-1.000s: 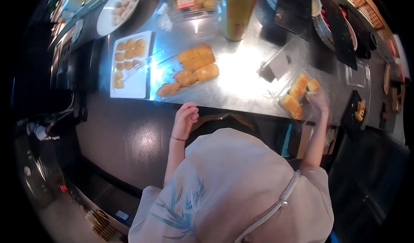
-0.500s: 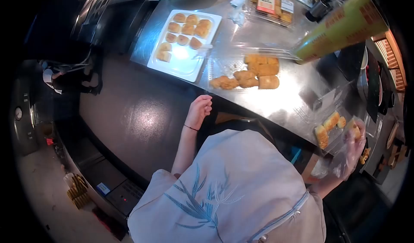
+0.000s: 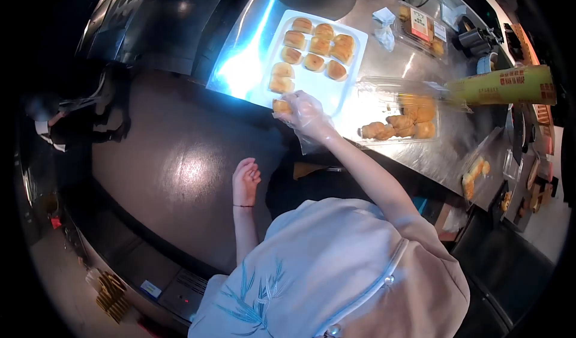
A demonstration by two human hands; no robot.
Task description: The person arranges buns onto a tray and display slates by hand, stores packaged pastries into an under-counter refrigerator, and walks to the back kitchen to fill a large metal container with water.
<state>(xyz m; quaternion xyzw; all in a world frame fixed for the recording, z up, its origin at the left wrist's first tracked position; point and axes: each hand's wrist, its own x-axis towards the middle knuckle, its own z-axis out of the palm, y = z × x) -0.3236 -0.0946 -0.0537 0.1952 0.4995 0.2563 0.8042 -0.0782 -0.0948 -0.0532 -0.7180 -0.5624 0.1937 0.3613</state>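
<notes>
My right hand (image 3: pixel 306 115), gloved, closed on bun (image 3: pixel 281 106) at near corner of white tray (image 3: pixel 354 44), frame centre-top; other buns lie beyond, up-frame; left hand (image 3: pixel 246 182) loosely curled, empty, lower, farther

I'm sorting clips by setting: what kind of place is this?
Probably a bakery or food-service counter. A steel counter carries a white tray of small pastries and a clear clamshell box of more, and the right hand, in a thin plastic glove, holds a pastry at the tray's edge.
</notes>
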